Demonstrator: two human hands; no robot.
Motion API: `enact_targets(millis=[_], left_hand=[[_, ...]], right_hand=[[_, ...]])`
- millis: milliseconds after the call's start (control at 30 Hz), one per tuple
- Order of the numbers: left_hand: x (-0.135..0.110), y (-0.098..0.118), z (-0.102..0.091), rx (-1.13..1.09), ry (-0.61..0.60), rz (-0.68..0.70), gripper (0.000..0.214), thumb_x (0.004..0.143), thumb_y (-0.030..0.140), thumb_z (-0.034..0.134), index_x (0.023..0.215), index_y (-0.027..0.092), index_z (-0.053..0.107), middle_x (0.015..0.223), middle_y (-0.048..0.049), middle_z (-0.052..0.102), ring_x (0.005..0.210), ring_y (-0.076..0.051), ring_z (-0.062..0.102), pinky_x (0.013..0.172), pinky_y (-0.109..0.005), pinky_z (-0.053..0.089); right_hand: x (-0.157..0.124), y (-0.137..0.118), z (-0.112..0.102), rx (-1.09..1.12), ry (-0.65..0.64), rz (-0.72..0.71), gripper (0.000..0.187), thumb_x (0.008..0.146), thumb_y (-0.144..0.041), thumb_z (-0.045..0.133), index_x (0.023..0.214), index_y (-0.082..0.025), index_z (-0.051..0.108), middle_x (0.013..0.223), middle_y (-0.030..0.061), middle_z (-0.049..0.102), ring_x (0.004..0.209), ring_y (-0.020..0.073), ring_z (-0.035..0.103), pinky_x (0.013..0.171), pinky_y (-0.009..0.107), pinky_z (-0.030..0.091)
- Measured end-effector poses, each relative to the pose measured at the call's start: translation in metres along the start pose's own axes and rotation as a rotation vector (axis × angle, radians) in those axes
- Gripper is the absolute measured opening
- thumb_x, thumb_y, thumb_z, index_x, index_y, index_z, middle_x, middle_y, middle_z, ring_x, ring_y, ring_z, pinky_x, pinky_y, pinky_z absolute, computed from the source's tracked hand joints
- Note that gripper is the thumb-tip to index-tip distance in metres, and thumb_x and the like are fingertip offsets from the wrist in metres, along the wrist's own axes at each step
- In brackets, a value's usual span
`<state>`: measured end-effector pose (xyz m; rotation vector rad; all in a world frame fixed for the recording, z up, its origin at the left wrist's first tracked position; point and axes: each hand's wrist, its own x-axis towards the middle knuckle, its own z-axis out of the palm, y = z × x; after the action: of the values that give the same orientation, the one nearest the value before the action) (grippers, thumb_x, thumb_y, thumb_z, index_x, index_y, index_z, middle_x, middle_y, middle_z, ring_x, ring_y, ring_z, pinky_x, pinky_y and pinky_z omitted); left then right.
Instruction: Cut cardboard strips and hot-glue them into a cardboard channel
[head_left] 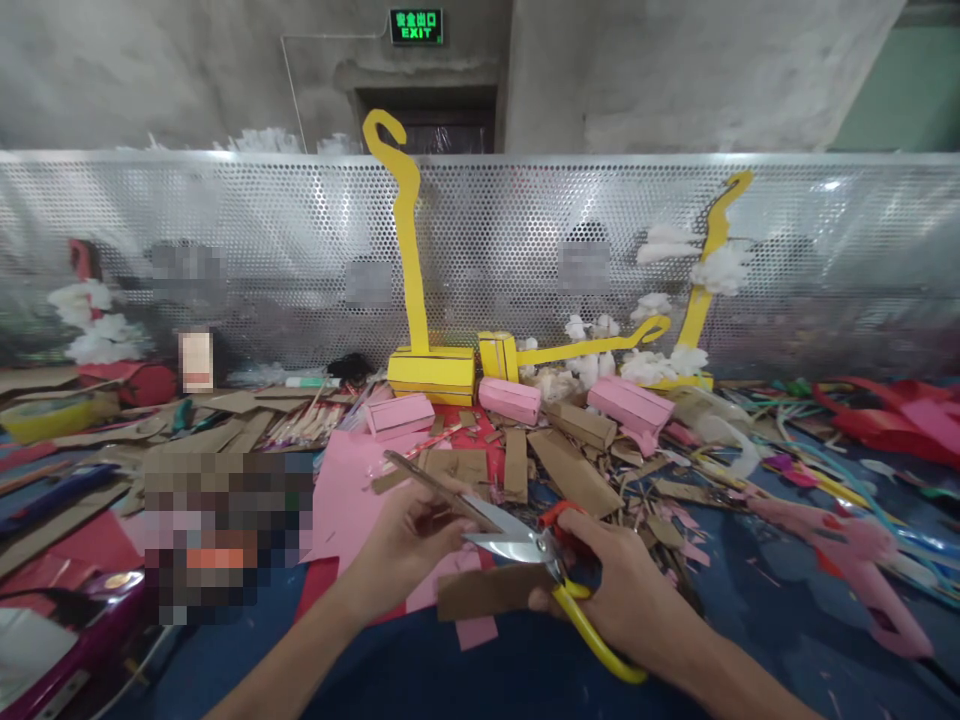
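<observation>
My right hand [619, 570] grips a pair of scissors [517, 545] with one red and one yellow handle. Its blades are parted and point left. Between the fingers of my left hand [409, 535] is a narrow brown cardboard strip [427, 478], whose near end reaches the blades; whether they touch it I cannot tell. Just below the scissors lies a flat cardboard piece [487, 592] on the blue table [420, 665]. Pink paper sheets [341, 500] lie under and beside my left hand. Beyond both hands are pink box shapes [510, 400] and loose cardboard pieces [574, 470].
Yellow hook-topped stands [411, 270] rise before a perforated metal screen [300, 230]. White fluffy flowers [720, 270] sit on the right one. A pink glue gun [862, 560] lies at right. Scraps, sticks and red paper [892, 415] crowd the table. Part of the left is blurred out.
</observation>
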<state>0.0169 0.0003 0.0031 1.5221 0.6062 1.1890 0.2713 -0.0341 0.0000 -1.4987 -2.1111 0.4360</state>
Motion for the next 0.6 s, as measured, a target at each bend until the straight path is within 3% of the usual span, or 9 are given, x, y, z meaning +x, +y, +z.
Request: enact_targets(millis=[167, 367, 467, 600], left_hand=[[0.0016, -0.0031, -0.001, -0.008, 0.021, 0.028, 0.013, 0.087, 0.016, 0.078, 0.099, 0.019, 0.077, 0.101, -0.0042, 0.081, 0.095, -0.017, 0.076, 0.087, -0.026, 0.061], [0.002, -0.0016, 0.0018, 0.035, 0.027, -0.011, 0.011, 0.086, 0.017, 0.078, 0.096, 0.015, 0.075, 0.095, -0.005, 0.08, 0.088, -0.016, 0.075, 0.083, -0.027, 0.061], [0.0015, -0.0027, 0.0018, 0.067, 0.031, -0.016, 0.013, 0.085, 0.02, 0.079, 0.096, 0.015, 0.074, 0.097, -0.0065, 0.08, 0.091, -0.019, 0.075, 0.084, -0.03, 0.061], [0.0009, -0.0043, 0.0, 0.047, 0.098, 0.0, 0.016, 0.085, 0.021, 0.079, 0.098, 0.016, 0.071, 0.091, -0.005, 0.08, 0.087, -0.02, 0.077, 0.083, -0.034, 0.062]], right_hand=[[0.0022, 0.0027, 0.0004, -0.028, 0.045, -0.005, 0.044, 0.069, -0.049, 0.083, 0.073, -0.022, 0.049, 0.061, -0.0059, 0.053, 0.056, 0.0124, 0.04, 0.052, 0.025, 0.027], [0.005, 0.0071, 0.0047, 0.02, 0.039, 0.064, 0.051, 0.071, -0.052, 0.08, 0.061, -0.022, 0.04, 0.055, -0.0074, 0.043, 0.055, 0.0112, 0.036, 0.05, 0.024, 0.024], [0.0043, 0.0058, 0.0046, -0.012, 0.053, 0.031, 0.045, 0.07, -0.049, 0.082, 0.066, -0.022, 0.046, 0.061, -0.0058, 0.051, 0.058, 0.0132, 0.043, 0.053, 0.025, 0.029], [0.0008, 0.0024, -0.0006, -0.014, 0.052, -0.087, 0.039, 0.072, -0.041, 0.084, 0.089, -0.023, 0.054, 0.094, 0.0022, 0.065, 0.078, 0.0204, 0.06, 0.069, 0.029, 0.045]])
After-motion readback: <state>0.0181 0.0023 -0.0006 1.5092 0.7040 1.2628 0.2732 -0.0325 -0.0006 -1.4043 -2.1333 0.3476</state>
